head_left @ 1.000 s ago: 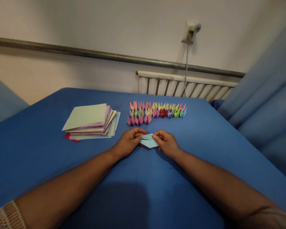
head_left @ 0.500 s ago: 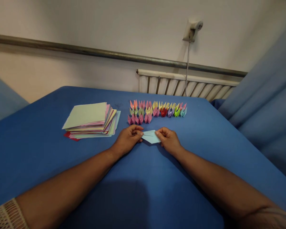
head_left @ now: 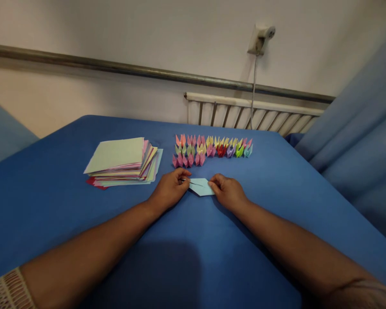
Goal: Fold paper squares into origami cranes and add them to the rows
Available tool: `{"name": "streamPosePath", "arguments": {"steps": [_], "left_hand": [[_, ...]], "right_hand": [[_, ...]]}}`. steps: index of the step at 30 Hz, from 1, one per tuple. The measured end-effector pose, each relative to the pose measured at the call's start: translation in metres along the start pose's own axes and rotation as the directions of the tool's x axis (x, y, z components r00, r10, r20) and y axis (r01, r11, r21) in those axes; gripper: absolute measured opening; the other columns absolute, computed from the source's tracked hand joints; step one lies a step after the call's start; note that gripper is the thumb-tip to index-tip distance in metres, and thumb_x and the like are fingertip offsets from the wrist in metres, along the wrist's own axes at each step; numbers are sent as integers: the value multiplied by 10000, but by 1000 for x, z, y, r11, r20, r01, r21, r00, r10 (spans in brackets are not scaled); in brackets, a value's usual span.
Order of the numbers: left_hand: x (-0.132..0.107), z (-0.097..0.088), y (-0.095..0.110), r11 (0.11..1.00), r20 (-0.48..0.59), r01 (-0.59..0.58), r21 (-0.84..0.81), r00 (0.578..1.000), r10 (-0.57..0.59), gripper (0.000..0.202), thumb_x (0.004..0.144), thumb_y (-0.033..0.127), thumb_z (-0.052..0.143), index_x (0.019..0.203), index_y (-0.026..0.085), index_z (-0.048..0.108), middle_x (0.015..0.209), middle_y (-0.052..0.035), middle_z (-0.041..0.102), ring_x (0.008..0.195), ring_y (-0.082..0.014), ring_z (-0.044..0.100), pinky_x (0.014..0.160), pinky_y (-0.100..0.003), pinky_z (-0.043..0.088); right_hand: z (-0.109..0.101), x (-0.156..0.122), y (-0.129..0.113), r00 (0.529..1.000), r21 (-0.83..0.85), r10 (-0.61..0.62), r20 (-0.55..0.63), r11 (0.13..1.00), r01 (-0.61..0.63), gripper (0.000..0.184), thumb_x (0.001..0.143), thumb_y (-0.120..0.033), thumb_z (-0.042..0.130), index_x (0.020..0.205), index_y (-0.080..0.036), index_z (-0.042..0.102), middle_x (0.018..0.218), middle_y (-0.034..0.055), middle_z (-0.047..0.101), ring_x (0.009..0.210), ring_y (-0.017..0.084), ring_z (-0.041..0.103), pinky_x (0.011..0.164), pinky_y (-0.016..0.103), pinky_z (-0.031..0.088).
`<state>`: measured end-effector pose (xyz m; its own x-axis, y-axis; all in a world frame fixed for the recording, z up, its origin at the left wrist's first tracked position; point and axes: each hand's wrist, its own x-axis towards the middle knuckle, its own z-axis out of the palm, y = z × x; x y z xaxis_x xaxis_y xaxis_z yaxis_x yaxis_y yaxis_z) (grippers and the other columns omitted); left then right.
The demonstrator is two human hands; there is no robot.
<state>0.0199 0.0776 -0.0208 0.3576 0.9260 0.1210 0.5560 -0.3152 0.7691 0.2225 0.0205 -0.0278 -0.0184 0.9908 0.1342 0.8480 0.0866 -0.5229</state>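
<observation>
A folded light-blue paper (head_left: 200, 187) with a slit along its middle lies between my hands, just above the blue tabletop. My left hand (head_left: 171, 186) pinches its left end between thumb and fingers. On the opposite side, my right hand (head_left: 228, 190) grips the right edge, thumb on top. Beyond the hands stand rows of small folded paper cranes (head_left: 211, 150) in pink, yellow, green, red, purple and blue. Fingertips of both hands are partly hidden behind the paper.
A stack of coloured paper sheets (head_left: 119, 156) sits left of my hands on the blue-covered table (head_left: 154, 266). Behind the table are a white radiator (head_left: 218, 99), a metal rail (head_left: 141, 70) and a wall socket with a plug (head_left: 260, 40). A blue curtain (head_left: 363, 128) hangs at the right.
The light-blue paper has tilted and shifted slightly down and left, turning in my fingers. My right hand has moved a little down; both hands keep their hold.
</observation>
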Motion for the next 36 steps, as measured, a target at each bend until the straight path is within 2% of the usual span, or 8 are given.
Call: {"name": "streamPosePath", "arguments": {"steps": [6,8,10,15,19,24,29,36], "left_hand": [[-8,-7,9,918,58,-194,346,981,185,278,834,237,514,1089,177,608,982,-60,678,883,-216,623,801,-351,481],[-11,-8,17,835,66,-339,434,936,346,286,836,213,527,1107,163,604,1140,-96,625,1067,-253,548,938,-401,422],[-15,-7,24,775,136,-469,423,879,457,269,863,189,501,1112,162,598,1155,-98,607,1086,-237,522,971,-397,397],[-20,-3,27,728,432,-626,279,759,487,192,883,228,519,1043,179,613,960,-66,637,938,-208,554,881,-360,429],[-17,-1,23,745,448,-611,266,763,466,182,889,256,530,1032,184,617,960,-64,645,937,-208,563,877,-351,417],[-14,-3,21,761,440,-607,229,762,476,176,916,279,491,973,184,627,938,-59,658,932,-200,571,882,-336,405],[-13,-3,15,788,425,-571,230,787,447,178,898,289,523,1008,185,618,937,-61,652,929,-200,571,862,-331,415],[-10,-3,14,799,424,-568,197,784,453,170,905,242,493,962,187,643,999,-63,664,951,-199,575,887,-346,409]], "right_hand": [[-6,-1,-8,995,-190,-72,73,978,85,220,943,-340,439,966,-223,624,881,29,707,776,158,627,645,253,357],[-6,-1,-8,992,-198,-104,73,973,117,219,948,-324,436,943,-214,625,894,31,700,801,156,619,663,252,360],[-5,-1,-6,990,-196,-121,66,972,132,211,946,-310,440,933,-206,624,904,37,690,817,157,609,683,254,369],[-4,1,-3,987,-190,-157,31,969,160,145,906,-272,507,926,-187,623,922,65,638,864,183,575,766,286,397],[-7,-5,-7,971,-207,-241,2,949,236,136,897,-223,504,943,-177,623,941,88,598,916,206,540,820,322,398],[-8,-16,-12,921,-11,-375,109,926,378,131,884,-208,508,979,-178,594,940,55,583,836,157,547,768,278,423],[-9,-12,-5,925,89,-334,181,942,323,212,808,-278,646,988,-182,586,910,25,571,765,133,545,713,267,421],[-9,-2,6,923,158,-338,185,937,312,67,850,-225,606,904,-188,620,847,5,572,717,107,529,689,239,402]]}}
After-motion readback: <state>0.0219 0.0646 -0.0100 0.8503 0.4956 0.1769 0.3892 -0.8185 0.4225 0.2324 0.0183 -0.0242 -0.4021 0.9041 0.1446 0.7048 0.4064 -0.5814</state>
